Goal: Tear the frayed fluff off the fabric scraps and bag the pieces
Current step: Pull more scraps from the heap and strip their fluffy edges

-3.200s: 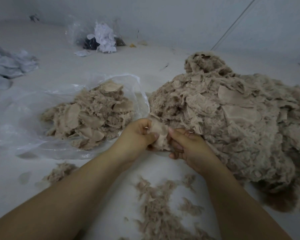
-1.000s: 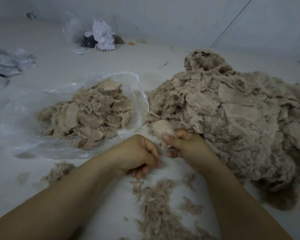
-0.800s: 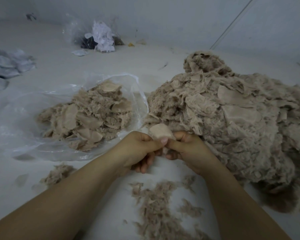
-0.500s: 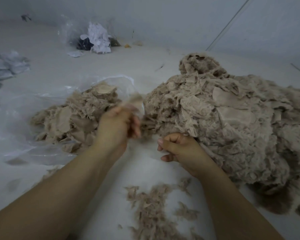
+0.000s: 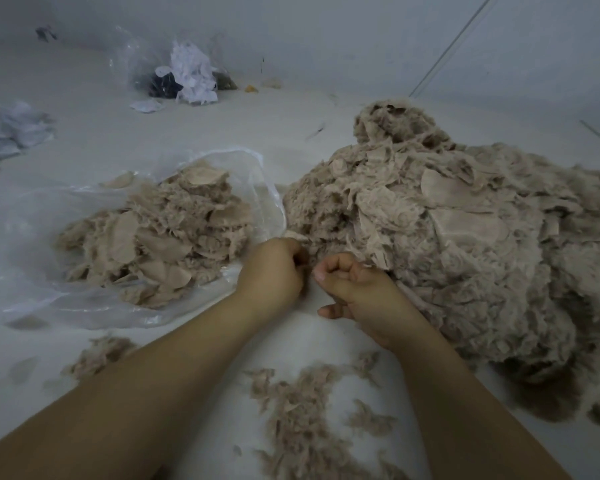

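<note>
a scrap is pinched off the pile by the left hand, probably for stripping; right hand curled, nothing seen held.

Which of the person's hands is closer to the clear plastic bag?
Left. The left hand sits right at the clear plastic bag's near edge, by its mouth. The right hand lies farther right, against the foot of the big scrap heap.
</note>
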A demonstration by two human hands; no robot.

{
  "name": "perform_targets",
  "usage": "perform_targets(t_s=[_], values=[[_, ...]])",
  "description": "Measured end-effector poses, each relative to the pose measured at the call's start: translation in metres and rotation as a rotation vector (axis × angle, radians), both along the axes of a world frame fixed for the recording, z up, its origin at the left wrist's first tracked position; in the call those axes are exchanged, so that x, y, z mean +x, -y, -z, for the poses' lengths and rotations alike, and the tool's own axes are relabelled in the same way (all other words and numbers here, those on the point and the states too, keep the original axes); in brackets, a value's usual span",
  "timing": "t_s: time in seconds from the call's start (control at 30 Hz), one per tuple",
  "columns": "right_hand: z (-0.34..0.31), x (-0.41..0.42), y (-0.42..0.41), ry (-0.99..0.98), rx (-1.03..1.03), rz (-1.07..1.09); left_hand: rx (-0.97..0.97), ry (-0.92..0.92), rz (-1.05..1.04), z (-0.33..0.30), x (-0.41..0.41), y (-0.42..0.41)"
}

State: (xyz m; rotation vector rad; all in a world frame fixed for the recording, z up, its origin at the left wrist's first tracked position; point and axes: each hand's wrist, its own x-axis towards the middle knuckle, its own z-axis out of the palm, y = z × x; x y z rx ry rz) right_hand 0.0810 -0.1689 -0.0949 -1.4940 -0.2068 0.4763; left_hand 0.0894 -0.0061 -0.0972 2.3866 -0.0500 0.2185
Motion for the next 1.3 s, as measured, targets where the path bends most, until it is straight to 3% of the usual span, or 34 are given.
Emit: perform_targets(t_s=[0.2, 0.37, 0.63, 0.8, 1.13, 1.3], values=[[-0.002, 0.000, -0.002, 0.019, 0.005, 0.007, -0.034, -0.006, -0.030, -0.004, -0.001, 0.000], [0.000, 0.000, -0.001, 0.033, -0.014, -0.018, 0.088, -0.055, -0.069, -0.010, 0.005, -0.001], [-0.004, -0.001, -0.003, -0.015, -0.043, -0.015, -0.118, 0.036, 0.007, 0.004, -0.023, 0.006], [-0.005, -0.001, -0.004, -0.046, -0.080, -0.012, -0.193, 0.215, -0.031, -0.006, -0.029, 0.009], [-0.005, -0.002, -0.005, -0.067, -0.036, 0.053, -0.671, 0.069, -0.263, -0.011, -0.025, 0.005], [-0.006, -0.002, -0.004, -0.048, -0.037, 0.054, -0.617, 0.094, -0.141, -0.015, -0.028, 0.006]])
